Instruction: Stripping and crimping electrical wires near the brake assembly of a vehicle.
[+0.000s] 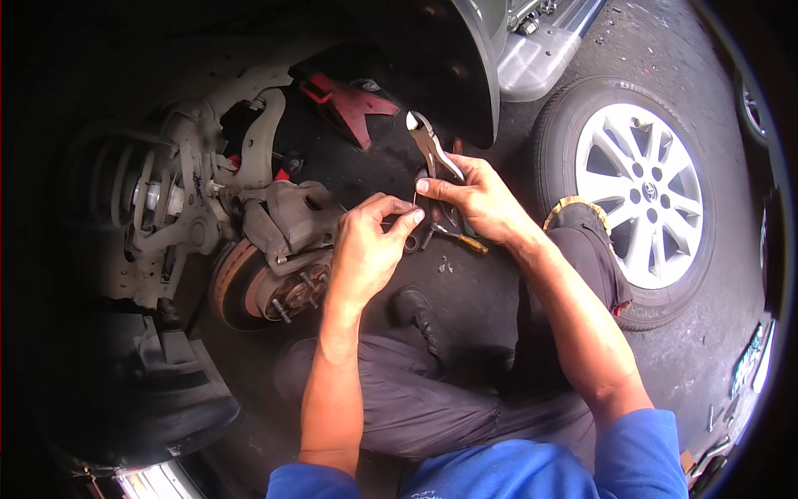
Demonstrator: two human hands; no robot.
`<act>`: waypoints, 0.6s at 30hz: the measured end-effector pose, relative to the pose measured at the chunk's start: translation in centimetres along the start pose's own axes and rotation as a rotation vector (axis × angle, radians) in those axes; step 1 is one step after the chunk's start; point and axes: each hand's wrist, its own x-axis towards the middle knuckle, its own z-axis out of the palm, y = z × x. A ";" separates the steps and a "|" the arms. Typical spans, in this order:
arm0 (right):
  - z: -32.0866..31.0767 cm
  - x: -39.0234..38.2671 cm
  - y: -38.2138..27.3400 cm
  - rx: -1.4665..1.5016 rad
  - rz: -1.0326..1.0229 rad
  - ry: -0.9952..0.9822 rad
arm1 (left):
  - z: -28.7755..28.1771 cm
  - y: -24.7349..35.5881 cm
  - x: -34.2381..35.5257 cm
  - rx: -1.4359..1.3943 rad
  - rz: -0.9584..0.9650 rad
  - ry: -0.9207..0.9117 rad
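My left hand point(366, 245) is closed, thumb and forefinger pinching a thin, wire-like piece point(415, 199) that stands upright between my hands. My right hand point(484, 200) wraps round a pair of pliers point(431, 148), whose jaws point up and away from me. Its thumb lies close to the top of the thin piece, and I cannot tell whether it also grips it. Just left of my hands is a car's exposed wheel hub point(293, 293) with studs, set on a rusty-edged brake disc point(233, 283). The brake caliper point(291, 218) sits above the disc.
Suspension arms and a coil spring point(125, 187) fill the left side. A red jack stand point(356, 108) is on the floor beyond. To the right lies a removed wheel point(644, 195) with a silver rim. A yellow-handled tool point(472, 244) rests below my right hand.
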 end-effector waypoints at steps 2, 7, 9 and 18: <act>0.3 0.1 -0.1 -0.018 0.006 -0.006 | 0.1 0.2 -0.2 0.157 0.057 0.068; 0.6 0.4 0.9 -0.099 0.044 0.021 | 1.2 -0.2 0.1 0.542 0.131 0.262; 1.0 0.4 1.0 -0.049 0.033 0.051 | 1.0 -0.4 0.3 0.417 0.088 0.273; 0.5 0.5 0.8 0.084 -0.077 0.099 | -0.7 -0.3 0.4 -0.864 -0.390 -0.072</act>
